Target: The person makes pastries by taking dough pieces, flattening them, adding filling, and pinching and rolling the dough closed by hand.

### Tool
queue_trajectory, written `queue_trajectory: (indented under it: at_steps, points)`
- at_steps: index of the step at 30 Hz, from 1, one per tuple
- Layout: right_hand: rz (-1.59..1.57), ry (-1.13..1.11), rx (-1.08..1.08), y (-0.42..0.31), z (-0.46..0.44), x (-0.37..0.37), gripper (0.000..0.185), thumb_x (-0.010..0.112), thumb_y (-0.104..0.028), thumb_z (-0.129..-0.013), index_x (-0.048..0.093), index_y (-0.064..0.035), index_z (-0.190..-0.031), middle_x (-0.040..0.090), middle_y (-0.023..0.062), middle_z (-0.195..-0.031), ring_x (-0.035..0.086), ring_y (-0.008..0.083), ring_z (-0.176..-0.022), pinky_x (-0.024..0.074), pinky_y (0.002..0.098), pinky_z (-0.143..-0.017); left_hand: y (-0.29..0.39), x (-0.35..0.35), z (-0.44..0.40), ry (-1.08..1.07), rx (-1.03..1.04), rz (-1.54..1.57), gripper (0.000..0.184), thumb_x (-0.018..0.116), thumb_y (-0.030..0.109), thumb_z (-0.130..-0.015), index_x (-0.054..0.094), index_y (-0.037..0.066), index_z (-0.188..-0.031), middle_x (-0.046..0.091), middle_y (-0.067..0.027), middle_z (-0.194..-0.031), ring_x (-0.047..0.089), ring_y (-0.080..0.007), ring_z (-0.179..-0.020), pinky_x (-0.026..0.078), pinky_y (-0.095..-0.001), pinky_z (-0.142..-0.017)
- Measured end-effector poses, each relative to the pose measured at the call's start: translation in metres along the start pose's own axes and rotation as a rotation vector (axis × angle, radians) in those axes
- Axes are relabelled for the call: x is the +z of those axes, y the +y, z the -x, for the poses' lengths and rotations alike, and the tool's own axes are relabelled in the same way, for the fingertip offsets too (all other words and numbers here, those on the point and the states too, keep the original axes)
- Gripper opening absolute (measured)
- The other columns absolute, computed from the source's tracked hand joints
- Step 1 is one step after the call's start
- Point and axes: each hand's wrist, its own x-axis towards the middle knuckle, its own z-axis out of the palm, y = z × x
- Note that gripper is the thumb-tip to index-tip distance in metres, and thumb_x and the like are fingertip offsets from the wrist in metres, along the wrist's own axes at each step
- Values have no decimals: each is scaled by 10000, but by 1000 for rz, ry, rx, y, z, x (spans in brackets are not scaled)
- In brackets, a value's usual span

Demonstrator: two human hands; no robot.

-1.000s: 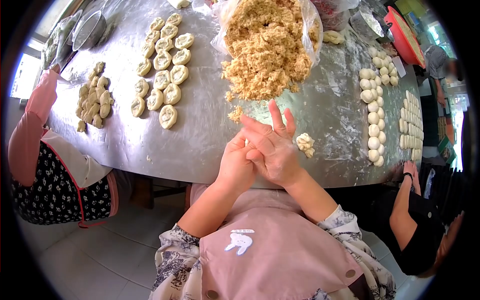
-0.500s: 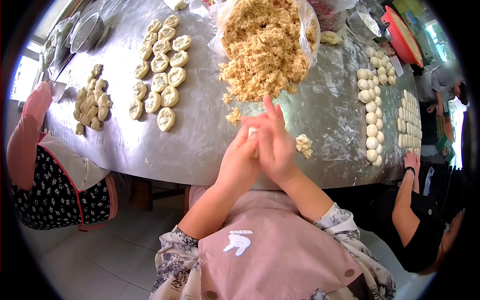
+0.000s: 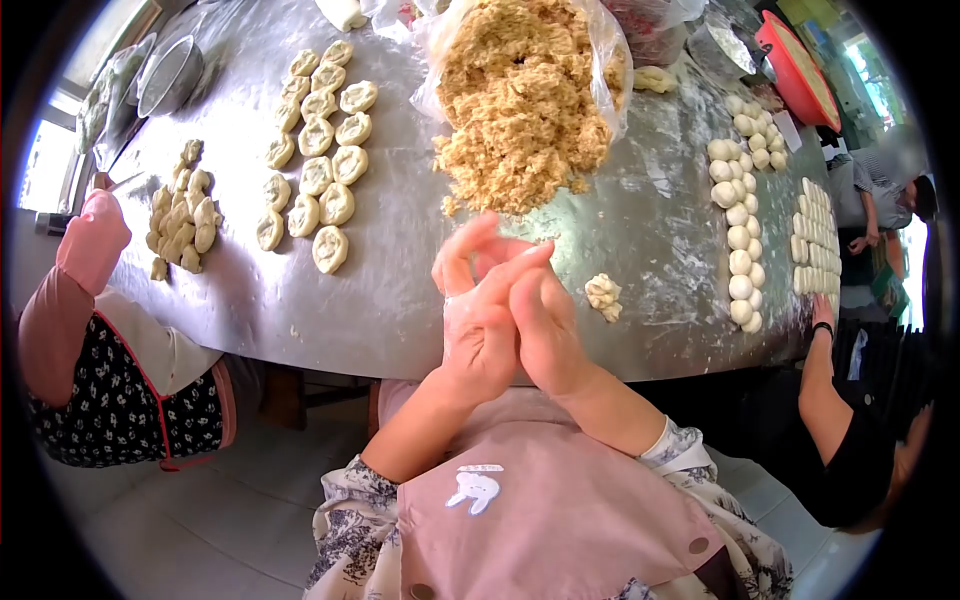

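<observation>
Left grip (image 3: 478, 325) and right grip (image 3: 548, 330) touch, forearms (image 3: 420, 425) angled inward.

Table (image 3: 390, 305) glossy metal; crumbly mass (image 3: 525, 110) rough; bag (image 3: 612, 65) glossy plastic; dough balls (image 3: 740, 262) smooth; apron (image 3: 570, 500) matt cloth.

The person's left hand (image 3: 478, 330) and right hand (image 3: 552, 335) have gone from crossed, fingers stretched far, to a cupped clasp, while a co-worker's pink cuff (image 3: 95, 240) at left and a striped-topped person (image 3: 882, 180) far right have shifted nearer.

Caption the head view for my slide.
Left hand and right hand touch near a crumbly tan mound on a metal table.
</observation>
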Motion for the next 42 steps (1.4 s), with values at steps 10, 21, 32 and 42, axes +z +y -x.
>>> queue_trajectory:
  at_steps: [10,21,32,42]
  points:
    - [454,46,-172,-7,-5,-15,387,466,-265,-1014,478,22,-1274,531,215,-1282,531,302,-1158,427,367,-970,-8,-3,1,-324,-413,656,1205,296,862,-774,-80,-19,-1506,10,-214,-1585,25,-314,-1471,98,-444,-1162]
    - [702,-143,-305,-10,-1,-24,662,303,-446,-1028,249,48,-1466,181,266,-1548,113,379,-1463,113,449,-1173,7,1,22,-645,-166,110,861,635,61,-681,233,-49,-1434,293,-276,-1438,311,-410,-1353,290,-440,-1105]
    - [191,-96,25,-22,9,-23,619,394,-439,-1019,344,14,-1438,182,206,-1568,114,313,-1475,173,393,-1155,5,6,1,-480,-352,-185,330,670,72,-706,607,19,-1025,653,-156,-989,610,-392,-935,518,-448,-771]
    - [844,111,-334,-11,16,-41,119,707,-41,-794,646,-70,-892,611,70,-804,595,264,-761,494,363,-638,1,6,8,-329,-280,-217,122,704,92,-729,596,34,-722,575,-127,-690,594,-322,-681,474,-396,-573]
